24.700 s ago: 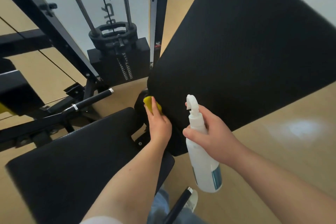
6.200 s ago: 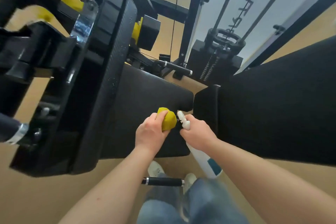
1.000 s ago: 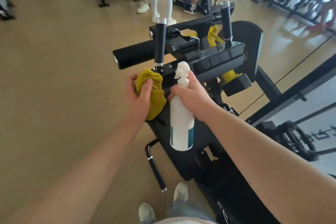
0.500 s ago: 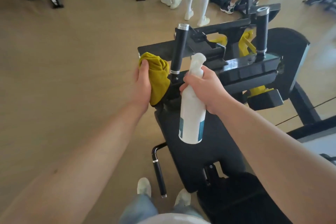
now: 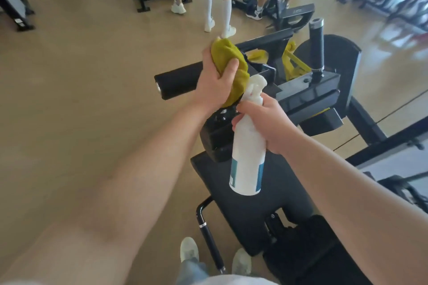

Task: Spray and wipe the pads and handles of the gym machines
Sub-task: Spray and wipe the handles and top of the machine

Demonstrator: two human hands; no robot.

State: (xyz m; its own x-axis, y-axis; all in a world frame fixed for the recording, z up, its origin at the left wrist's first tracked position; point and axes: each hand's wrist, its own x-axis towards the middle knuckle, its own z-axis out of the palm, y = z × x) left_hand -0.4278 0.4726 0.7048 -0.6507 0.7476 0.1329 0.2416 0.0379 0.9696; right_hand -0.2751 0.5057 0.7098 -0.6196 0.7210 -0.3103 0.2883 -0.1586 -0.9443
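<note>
Wiping has climbed the near upright handle: the left hand [image 5: 215, 83] now clenches the yellow cloth [image 5: 228, 58] over its top, hiding it, where half a second ago the cloth sat by its base. The right hand [image 5: 266, 122] wraps the spray bottle [image 5: 249, 159] just nearer. The far right handle [image 5: 316, 46] probably comes next.

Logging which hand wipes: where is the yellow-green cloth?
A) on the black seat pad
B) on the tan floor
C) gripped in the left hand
C: the left hand grips the yellow-green cloth; the right hand holds the white spray bottle.
</note>
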